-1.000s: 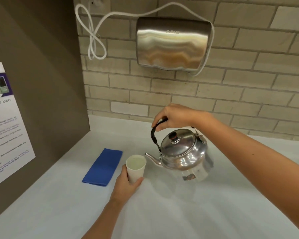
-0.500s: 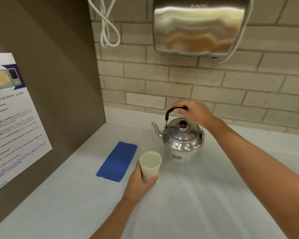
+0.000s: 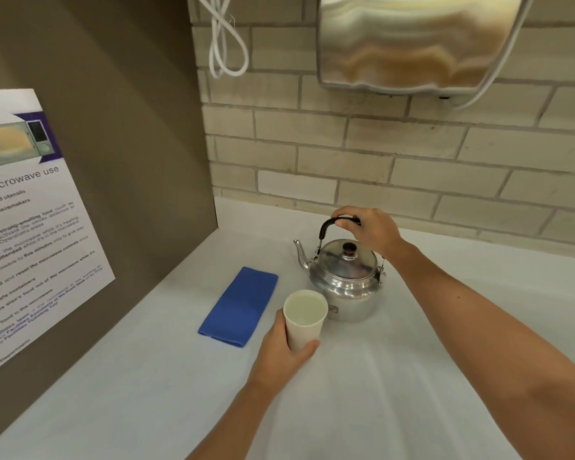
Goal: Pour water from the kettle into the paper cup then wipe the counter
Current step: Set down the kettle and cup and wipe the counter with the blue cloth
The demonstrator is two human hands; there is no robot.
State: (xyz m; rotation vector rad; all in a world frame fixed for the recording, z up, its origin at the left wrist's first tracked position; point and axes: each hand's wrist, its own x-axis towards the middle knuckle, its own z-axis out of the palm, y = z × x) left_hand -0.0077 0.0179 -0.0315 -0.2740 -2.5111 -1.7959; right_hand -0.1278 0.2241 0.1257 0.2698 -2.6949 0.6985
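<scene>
A shiny steel kettle (image 3: 344, 280) stands upright on the white counter (image 3: 395, 376), spout pointing left. My right hand (image 3: 372, 230) rests on its black handle, fingers curled around it. A white paper cup (image 3: 304, 318) with water inside stands just in front of the kettle. My left hand (image 3: 283, 353) wraps around the cup's lower left side. A folded blue cloth (image 3: 239, 305) lies flat on the counter to the left of the cup.
A brown side panel (image 3: 113, 144) with a microwave-use notice (image 3: 24, 220) closes off the left. A brick wall (image 3: 412, 161) runs behind, carrying a steel hand dryer (image 3: 412, 44) and a looped white cable (image 3: 226, 44) overhead.
The kettle was tilted with its spout at the cup a second ago. It has since swung back, away from the cup, and now stands upright on the counter behind it. My left hand stayed on the cup.
</scene>
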